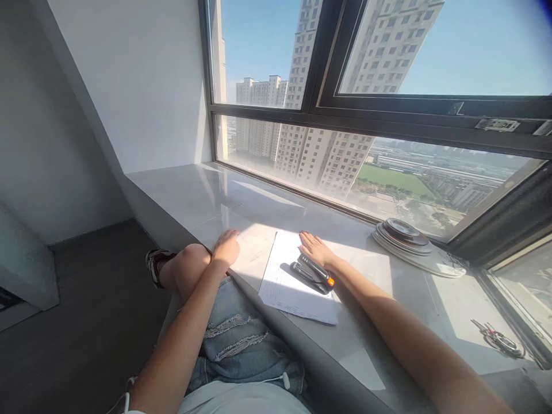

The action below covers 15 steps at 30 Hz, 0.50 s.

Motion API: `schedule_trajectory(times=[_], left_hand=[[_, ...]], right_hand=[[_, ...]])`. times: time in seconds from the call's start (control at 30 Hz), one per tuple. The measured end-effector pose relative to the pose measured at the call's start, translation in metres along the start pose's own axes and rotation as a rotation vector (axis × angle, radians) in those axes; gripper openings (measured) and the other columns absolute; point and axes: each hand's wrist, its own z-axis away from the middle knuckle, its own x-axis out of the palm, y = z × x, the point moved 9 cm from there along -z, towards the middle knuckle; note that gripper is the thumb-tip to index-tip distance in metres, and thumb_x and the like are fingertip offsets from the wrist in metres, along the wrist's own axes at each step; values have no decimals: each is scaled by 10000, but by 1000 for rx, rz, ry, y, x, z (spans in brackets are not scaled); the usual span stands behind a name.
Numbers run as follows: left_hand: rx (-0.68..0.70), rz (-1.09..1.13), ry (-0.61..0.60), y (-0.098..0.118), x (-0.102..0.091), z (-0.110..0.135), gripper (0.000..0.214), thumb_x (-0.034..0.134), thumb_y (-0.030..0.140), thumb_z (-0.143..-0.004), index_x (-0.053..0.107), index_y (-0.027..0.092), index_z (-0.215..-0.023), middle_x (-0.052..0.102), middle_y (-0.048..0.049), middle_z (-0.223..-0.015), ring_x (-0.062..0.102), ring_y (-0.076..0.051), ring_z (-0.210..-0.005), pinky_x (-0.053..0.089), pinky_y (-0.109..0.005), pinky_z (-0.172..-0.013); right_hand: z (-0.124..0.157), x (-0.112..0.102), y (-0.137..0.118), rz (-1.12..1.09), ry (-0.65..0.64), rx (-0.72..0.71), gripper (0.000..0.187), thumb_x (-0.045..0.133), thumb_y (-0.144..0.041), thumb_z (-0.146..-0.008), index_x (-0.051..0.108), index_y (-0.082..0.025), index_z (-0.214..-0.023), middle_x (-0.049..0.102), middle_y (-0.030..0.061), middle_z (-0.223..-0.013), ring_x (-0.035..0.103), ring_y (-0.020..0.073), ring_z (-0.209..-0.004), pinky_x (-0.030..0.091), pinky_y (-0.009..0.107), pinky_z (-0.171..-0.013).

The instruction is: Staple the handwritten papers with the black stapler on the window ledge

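Note:
My right hand (pixel 317 250) lies palm down with fingers stretched out, over the upper right edge of a stack of white paper sheets (pixel 276 287). Just below that hand, a black stapler (pixel 314 273) with an orange spot at one end rests on the sheets. Faint lines of writing or print show along the left and lower parts of the paper, too small to read. To the left, my left hand (pixel 227 250) rests loosely curled at the edge of the sill, beside my knee. Nothing shows in it, and its fingertips are mostly hidden.
The pale, glossy window sill (pixel 190 195) carries a stack of plates (pixel 401 241) at the right. Farther right lies a small metal object with red parts (pixel 500 339). A dark-framed window (pixel 267 115) borders the far side. A white earphone (pixel 286 379) hangs over my lap.

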Motion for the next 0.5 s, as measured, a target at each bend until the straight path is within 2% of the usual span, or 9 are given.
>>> schedule_trajectory(times=[0.07,0.17,0.27,0.37,0.5], left_hand=[[2,-11,-2,1,-1,1,540,383,7,-950,661,149,-1390,630,-140,-1528,563,-263,-1427,406,-354,-1258],[15,-18,10,6,-4,3,495,397,10,-964,671,122,-1360,633,-152,-1528,566,-274,-1423,402,-338,-1250],[23,25,47,11,-9,4,381,428,122,-1036,693,154,-1308,701,-128,-1438,632,-280,-1327,445,-349,-1198],[34,106,67,16,-11,5,341,412,238,-1081,712,198,-1238,767,-98,-1306,690,-267,-1219,497,-341,-1125],[64,73,38,16,-5,4,311,456,253,-1023,722,188,-1170,767,-116,-1294,681,-303,-1242,498,-403,-1140]], right_hand=[[-1,-3,-1,-17,57,-12,768,251,-551,-1092,359,-97,-1702,321,183,-1776,284,346,-1665,238,578,-1355],[0,-12,-4,-72,146,-24,738,326,-485,-1072,416,-45,-1657,399,220,-1731,350,336,-1636,289,516,-1351],[4,-19,-6,-117,181,-1,690,371,-439,-1065,478,-23,-1605,445,232,-1699,399,323,-1611,317,456,-1345],[7,-27,-11,-149,205,-4,566,413,-388,-1067,566,-104,-1532,532,198,-1637,493,314,-1543,372,452,-1311],[12,-40,-18,-176,256,-23,386,511,-323,-1062,642,-202,-1404,626,133,-1540,578,295,-1432,448,447,-1243]])
